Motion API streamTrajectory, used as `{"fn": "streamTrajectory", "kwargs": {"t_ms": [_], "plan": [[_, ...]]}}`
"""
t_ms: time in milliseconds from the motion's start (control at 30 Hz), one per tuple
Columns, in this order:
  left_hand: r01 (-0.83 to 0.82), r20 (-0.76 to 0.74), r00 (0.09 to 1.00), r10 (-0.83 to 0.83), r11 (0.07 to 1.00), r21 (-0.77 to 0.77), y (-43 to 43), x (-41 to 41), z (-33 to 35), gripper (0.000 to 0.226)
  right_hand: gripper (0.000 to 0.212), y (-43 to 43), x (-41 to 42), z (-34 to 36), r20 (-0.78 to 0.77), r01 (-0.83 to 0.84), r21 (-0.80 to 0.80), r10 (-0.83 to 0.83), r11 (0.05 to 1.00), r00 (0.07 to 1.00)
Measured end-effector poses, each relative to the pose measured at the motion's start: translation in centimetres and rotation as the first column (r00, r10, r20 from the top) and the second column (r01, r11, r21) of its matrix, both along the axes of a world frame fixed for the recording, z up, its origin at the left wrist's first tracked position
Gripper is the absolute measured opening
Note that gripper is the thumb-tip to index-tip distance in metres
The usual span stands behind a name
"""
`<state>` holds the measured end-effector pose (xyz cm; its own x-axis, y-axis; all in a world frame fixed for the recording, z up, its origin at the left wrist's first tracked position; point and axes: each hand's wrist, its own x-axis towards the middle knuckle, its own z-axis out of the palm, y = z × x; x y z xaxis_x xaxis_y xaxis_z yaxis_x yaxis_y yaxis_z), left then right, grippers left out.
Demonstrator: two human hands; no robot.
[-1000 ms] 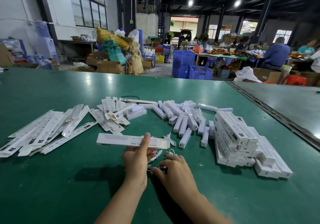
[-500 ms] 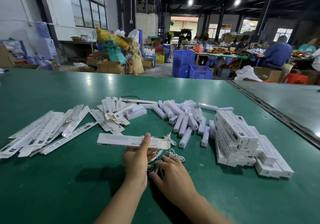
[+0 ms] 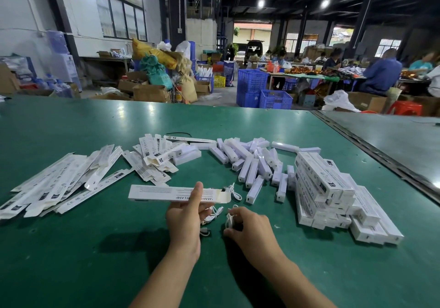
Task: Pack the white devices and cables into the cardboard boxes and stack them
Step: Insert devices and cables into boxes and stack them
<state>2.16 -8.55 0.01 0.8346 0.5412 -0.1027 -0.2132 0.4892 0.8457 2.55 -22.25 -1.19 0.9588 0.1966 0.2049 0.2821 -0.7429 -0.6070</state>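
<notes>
Now | L hand [image 3: 183, 222] grips box [image 3: 154, 192], thumb on top | R hand [image 3: 252, 229] fingers pinch cable [image 3: 229, 220] on table [image 3: 83, 248]

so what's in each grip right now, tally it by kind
cardboard box: 1, held in the left grip
white cable bundle: 1, pinched in the right grip
total: 2
Other loose cables lie on the table beside the hands, too tangled to count.
</notes>
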Motion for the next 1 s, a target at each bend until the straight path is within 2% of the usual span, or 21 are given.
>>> {"fn": "streamTrajectory", "kwargs": {"t_ms": [167, 400, 500, 633, 700, 800, 1000], "plan": [[0.006, 0.007, 1.0, -0.006, 1.0, 0.001, 0.0, 0.0, 0.0, 0.019, 0.033, -0.1, 0.0, -0.1, 0.006, 0.004, 0.001, -0.004, 1.0, 1.0], [-0.009, -0.001, 1.0, 0.009, 1.0, -0.01, 0.1, 0.0, 0.0, 0.02, 0.023, -0.4, 0.0, 0.6, 0.1, -0.126, -0.045, 0.13, 0.991, 0.986], [-0.013, 0.0, 1.0, 0.013, 1.0, 0.0, 0.2, 0.1, -0.1, 0.02, 0.029, -0.4, -0.3, 1.1, 0.208, -0.111, 0.08, 0.092, 0.991, 0.974], [-0.015, 0.001, 1.0, 0.015, 1.0, 0.022, 0.2, 0.1, -0.1, 0.016, 0.041, -0.8, -0.5, 1.7, 0.246, -0.155, 0.198, 0.104, 0.968, 0.964], [-0.018, 0.005, 1.0, 0.018, 0.999, 0.045, 0.1, 0.1, 0.0, 0.013, 0.041, -0.9, -0.6, 1.8, 0.204, -0.14, 0.334, 0.074, 0.932, 0.976], [-0.026, 0.008, 1.0, 0.025, 0.996, 0.083, -0.2, -0.2, 0.0, 0.012, 0.024, -0.8, -0.6, 1.8, 0.083, -0.041, 0.552, -0.006, 0.833, 0.997], [-0.014, 0.026, 1.0, 0.011, 0.99, 0.138, -0.4, -0.3, -0.2, 0.01, 0.017, -0.5, -0.5, 1.6, -0.034, -0.015, 0.642, 0.048, 0.767, 0.998]]}}
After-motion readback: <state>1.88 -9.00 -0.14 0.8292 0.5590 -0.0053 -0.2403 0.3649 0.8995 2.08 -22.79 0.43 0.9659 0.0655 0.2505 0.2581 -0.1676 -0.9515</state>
